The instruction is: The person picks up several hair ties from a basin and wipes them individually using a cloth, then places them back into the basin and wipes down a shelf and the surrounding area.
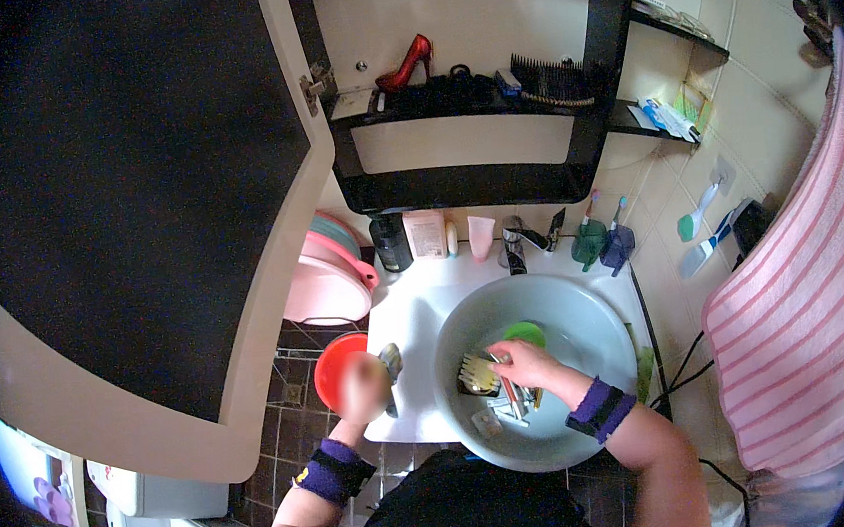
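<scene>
A large grey-blue basin [596, 419] sits on the white washstand top. My right hand [531, 364] reaches inside it, fingers closed together, and what they hold, if anything, is hard to make out. Right by the fingertips is a cream-coloured toothed thing [478, 371], like a brush or comb. Several slim items, among them a red-and-white stick [510, 392], lie below the hand. A green round thing [524, 333] rests just beyond it. My left hand [361, 387] is smeared over a red bucket or bowl [327, 367] at the left of the washstand; its fingers do not show clearly.
Behind the basin stand a tap [513, 245], a black bottle [390, 243], a pink tube [481, 238] and toothbrush cups [589, 242]. An open cabinet door [277, 266] juts in from the left. A striped pink towel [808, 310] hangs at right.
</scene>
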The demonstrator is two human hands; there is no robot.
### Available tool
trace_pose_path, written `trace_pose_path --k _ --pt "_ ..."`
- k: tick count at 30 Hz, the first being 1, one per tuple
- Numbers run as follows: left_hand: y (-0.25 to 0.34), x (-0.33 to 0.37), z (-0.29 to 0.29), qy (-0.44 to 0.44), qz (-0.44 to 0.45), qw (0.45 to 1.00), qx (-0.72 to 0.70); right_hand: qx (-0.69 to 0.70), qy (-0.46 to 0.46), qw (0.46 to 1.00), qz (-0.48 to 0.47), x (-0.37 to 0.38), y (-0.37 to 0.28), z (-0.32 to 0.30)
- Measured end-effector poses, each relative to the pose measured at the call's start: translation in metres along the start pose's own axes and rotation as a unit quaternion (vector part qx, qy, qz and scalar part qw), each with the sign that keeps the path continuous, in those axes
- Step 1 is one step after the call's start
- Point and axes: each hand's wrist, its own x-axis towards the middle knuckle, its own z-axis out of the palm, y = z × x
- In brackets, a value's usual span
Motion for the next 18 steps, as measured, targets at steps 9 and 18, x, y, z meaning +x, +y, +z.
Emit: trace_pose_path --k 9,18 --pt "0.107 0.024 0.034 -0.085 0.135 0.984 -0.079 0.541 0.075 0.836 -0.049 0.041 -0.082 -0.004" --pt "0.083 0.03 0.023 -0.097 0.141 0.969 -0.176 0.353 0.291 0.889 -0.041 0.11 -0.041 -0.102"
